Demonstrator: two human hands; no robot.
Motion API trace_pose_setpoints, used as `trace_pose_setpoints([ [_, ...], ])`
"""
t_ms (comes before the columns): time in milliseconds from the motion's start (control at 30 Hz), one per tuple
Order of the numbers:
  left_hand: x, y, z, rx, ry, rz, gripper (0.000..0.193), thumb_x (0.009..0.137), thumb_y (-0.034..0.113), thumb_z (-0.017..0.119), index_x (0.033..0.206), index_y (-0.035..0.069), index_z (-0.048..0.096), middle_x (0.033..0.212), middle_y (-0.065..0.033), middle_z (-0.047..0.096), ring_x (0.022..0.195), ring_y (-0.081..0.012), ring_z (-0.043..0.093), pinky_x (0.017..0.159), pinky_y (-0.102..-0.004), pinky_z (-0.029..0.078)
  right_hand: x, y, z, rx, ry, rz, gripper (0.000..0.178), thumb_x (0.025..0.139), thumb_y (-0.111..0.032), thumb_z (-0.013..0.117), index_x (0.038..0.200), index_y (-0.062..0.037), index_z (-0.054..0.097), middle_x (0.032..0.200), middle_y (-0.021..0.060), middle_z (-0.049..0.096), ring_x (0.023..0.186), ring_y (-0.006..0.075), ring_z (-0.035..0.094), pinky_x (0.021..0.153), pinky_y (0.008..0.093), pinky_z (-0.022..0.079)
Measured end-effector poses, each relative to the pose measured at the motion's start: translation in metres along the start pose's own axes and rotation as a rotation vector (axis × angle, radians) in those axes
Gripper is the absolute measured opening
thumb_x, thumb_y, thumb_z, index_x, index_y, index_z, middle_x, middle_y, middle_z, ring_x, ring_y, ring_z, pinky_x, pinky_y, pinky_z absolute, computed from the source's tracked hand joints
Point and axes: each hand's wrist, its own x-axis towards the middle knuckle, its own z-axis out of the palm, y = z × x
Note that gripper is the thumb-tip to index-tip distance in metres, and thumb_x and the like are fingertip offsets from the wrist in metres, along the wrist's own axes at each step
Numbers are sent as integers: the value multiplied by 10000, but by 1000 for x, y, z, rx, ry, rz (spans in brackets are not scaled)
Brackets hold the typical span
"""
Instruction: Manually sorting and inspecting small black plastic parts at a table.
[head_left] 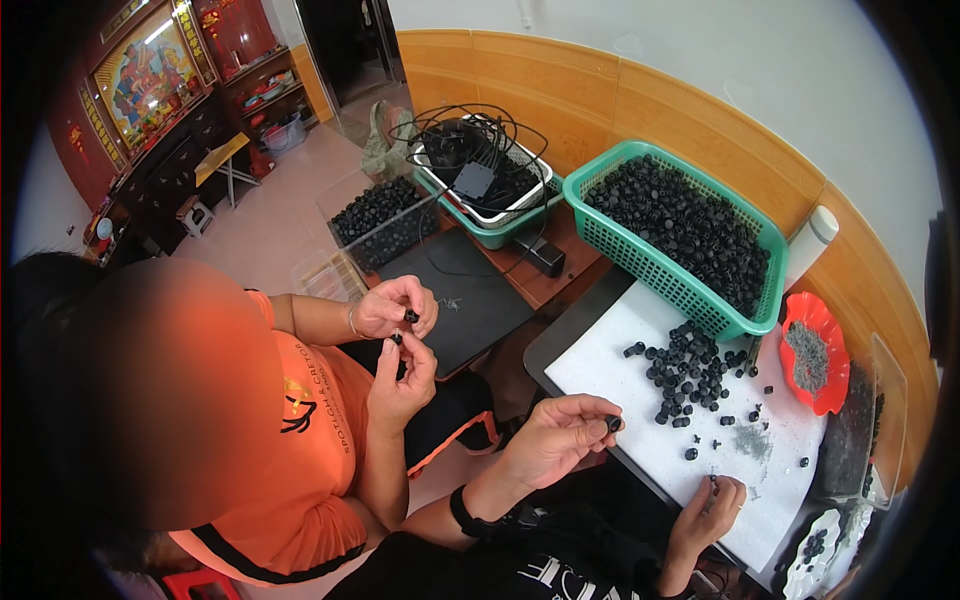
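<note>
My left hand (pixel 560 440), with a black band on its wrist, is raised in front of the table edge. Its thumb and fingers pinch a small round black plastic knob (pixel 613 424). Lower right, my right hand (pixel 708 512) rests at the near edge of a white foam sheet (pixel 610 350), its fingers bent together around a tiny black part (pixel 713 478). Beyond both hands lies a loose pile of black knobs (pixel 688 370). A few single pieces and a small patch of fine grey bits (pixel 752 441) are scattered nearer my right hand.
Behind the pile stands a green basket (pixel 582 207) full of black parts. A red scalloped dish (pixel 828 392) holds grey bits; a white dish (pixel 800 580) holds black pieces. At left, a co-worker in an orange shirt (pixel 325 400) holds small black parts. Cables (pixel 500 125) top another basket.
</note>
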Motion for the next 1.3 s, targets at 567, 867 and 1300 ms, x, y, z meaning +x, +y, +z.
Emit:
trace_pose_setpoints([
  [567,3,1,-2,-45,-17,4,255,922,-17,620,1173,-57,643,1066,-159,663,949,-208,635,846,-292,514,-1,3,0,23,-4,1,62,854,80,589,897,63,547,917,178,538,826,322,567,707,373,484],
  [867,2,-1,-6,-54,-7,-9,264,926,-5,622,1183,-64,630,1077,-152,657,956,-206,632,856,-293,510,-2,10,2,23,48,-57,90,849,60,615,903,20,555,890,133,541,763,267,531,667,357,431],
  [1300,-46,20,33,808,482,913,840,855,-70,661,1527,-37,158,1100,-122,634,880,-114,630,817,-226,510,-2,9,1,40,-10,-17,91,840,74,610,910,54,555,913,180,547,843,347,556,721,397,452],
])
